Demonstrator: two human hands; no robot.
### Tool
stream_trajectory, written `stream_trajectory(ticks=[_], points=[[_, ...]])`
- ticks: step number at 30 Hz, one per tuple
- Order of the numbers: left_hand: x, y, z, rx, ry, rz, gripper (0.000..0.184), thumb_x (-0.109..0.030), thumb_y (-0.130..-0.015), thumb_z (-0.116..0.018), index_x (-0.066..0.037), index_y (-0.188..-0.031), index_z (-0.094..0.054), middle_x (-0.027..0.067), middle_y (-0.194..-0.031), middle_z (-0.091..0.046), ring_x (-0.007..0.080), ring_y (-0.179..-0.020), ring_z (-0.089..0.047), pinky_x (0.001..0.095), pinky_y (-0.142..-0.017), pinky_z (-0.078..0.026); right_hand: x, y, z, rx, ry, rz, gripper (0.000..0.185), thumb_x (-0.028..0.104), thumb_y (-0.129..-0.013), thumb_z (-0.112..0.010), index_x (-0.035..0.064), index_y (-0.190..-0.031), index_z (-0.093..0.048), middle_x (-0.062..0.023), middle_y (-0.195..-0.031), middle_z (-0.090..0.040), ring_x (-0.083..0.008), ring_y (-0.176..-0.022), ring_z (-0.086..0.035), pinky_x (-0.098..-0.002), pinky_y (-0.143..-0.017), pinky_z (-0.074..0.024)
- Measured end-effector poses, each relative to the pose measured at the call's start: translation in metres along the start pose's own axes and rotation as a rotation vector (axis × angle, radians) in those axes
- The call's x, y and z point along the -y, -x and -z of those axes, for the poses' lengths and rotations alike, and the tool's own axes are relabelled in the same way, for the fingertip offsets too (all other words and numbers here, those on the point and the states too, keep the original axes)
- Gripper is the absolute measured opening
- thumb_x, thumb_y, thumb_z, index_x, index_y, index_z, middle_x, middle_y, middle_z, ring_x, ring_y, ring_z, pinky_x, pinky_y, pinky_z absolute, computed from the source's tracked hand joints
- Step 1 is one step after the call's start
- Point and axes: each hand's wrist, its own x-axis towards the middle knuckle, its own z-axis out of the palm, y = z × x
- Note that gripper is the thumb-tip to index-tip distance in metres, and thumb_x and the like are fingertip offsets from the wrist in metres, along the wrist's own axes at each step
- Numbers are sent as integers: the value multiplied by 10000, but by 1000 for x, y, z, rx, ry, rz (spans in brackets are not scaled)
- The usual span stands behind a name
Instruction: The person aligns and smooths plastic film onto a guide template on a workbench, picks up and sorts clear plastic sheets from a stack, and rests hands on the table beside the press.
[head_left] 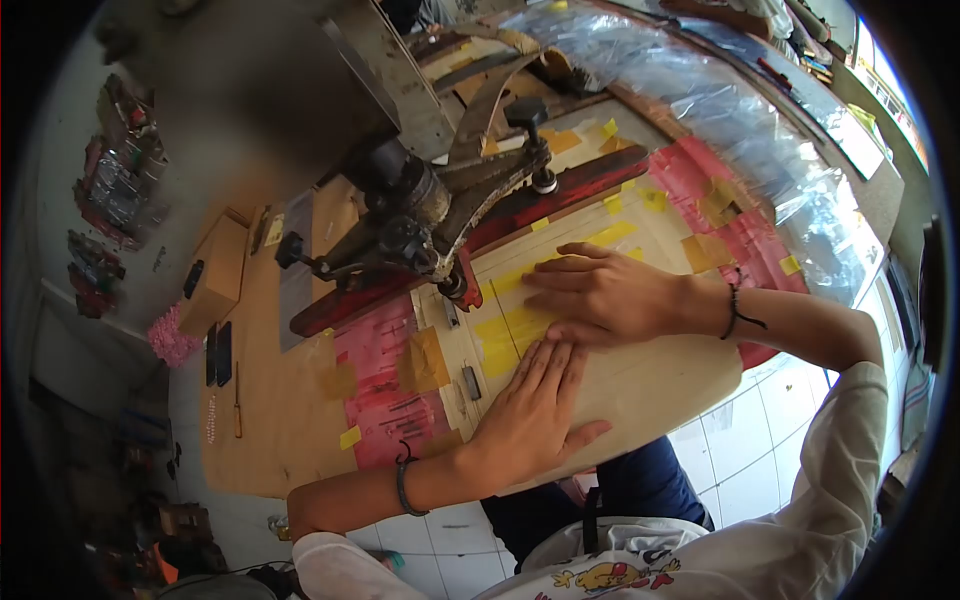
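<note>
**Wooden worktop under a dark machine, both hands flat on a pale panel**

Pressure from the palms could drag the panel sideways, since it lies directly beneath both hands and reaches past them toward the person's body. Yellow tape sits under and beside the right hand; a sliding finger might ruck it or lift an edge. The right hand lies palm down, fingers loosely fanned across that tape. The left hand is palm down too, its fingers stretched out close together and thumb held wide, with its fingertips meeting the thumb side of the right. Neither pinches anything.

A knuckle could knock the machine's red-tipped foot, just beyond the left fingertips, if either hand moved abruptly forward. Its long red bar crosses beyond both hands and limits reach that way. Two small metal pieces lie just left of the left hand; whether they are fixed is unclear. The cord bracelet on the right wrist has a loose end that could snag.

Farther left of the left hand are pink-red tape, then a screwdriver, dark cases and a brown box. Crinkled clear plastic spreads beyond the right hand.
</note>
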Motion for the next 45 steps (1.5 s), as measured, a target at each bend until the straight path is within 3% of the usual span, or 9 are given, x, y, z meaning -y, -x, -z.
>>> stream_trajectory(ticks=[3, 7, 13, 17, 21, 25, 30, 45], points=[[11, -2, -1, -11, 30, 41, 841, -529, -987, -553, 201, -1380, -417, 418, -1438, -410, 540, -1381, -396, 566, -1178, -317, 3, 3, 2, -6, -231, 32, 380, 328, -986, -622, 27, -1211, -676, -173, -1268, -677, -352, -1221, -609, -497, -1093, -435], [22, -5, 7, -21, 89, 87, 825, -502, -952, -611, 196, -1363, -450, 411, -1460, -404, 535, -1401, -387, 569, -1176, -319, 0, 2, 1, -56, -239, -95, 341, 262, -938, -681, 9, -1167, -686, -163, -1227, -697, -356, -1158, -646, -453, -1034, -500], [30, -9, 14, 13, 29, 185, 849, -489, -943, -625, 161, -1443, -401, 361, -1520, -382, 477, -1441, -377, 554, -1188, -308, 1, 3, -3, -44, -208, -140, 360, 229, -918, -697, -8, -1188, -673, -178, -1246, -688, -371, -1189, -636, -456, -1032, -514], [40, -10, 16, 39, -37, 194, 846, -480, -954, -607, 137, -1483, -368, 329, -1550, -367, 445, -1456, -372, 542, -1195, -301, 1, 4, -4, -30, -185, -122, 403, 255, -915, -707, -17, -1210, -665, -184, -1266, -680, -387, -1195, -631, -465, -1033, -515], [46, -5, 12, -35, -78, 223, 739, -338, -951, -648, 102, -1486, -389, 293, -1567, -364, 435, -1453, -375, 504, -1198, -315, 0, 6, -1, 48, -183, -72, 513, 323, -918, -708, -35, -1279, -642, -209, -1314, -655, -408, -1233, -609, -488, -1065, -483], [48, -2, 5, -85, -173, 190, 654, -285, -938, -667, 90, -1438, -474, 286, -1499, -467, 426, -1402, -452, 466, -1163, -375, 0, 7, 0, 109, -150, -50, 566, 361, -915, -712, -53, -1294, -639, -224, -1334, -643, -421, -1260, -593, -505, -1088, -460], [55, -2, 7, -116, -82, 164, 732, -423, -956, -641, 114, -1426, -476, 310, -1505, -451, 440, -1401, -449, 472, -1183, -349, 1, 6, 0, 156, -128, -123, 559, 331, -928, -694, -42, -1337, -620, -226, -1412, -591, -399, -1341, -542, -488, -1143, -415], [76, 6, -16, -162, -306, 135, 749, -457, -935, -656, 106, -1408, -509, 308, -1438, -526, 448, -1353, -504, 470, -1163, -381, -6, -1, 4, 268, -42, -71, 528, 322, -974, -610, -38, -1360, -601, -239, -1433, -569, -407, -1363, -520, -510, -1144, -401]])
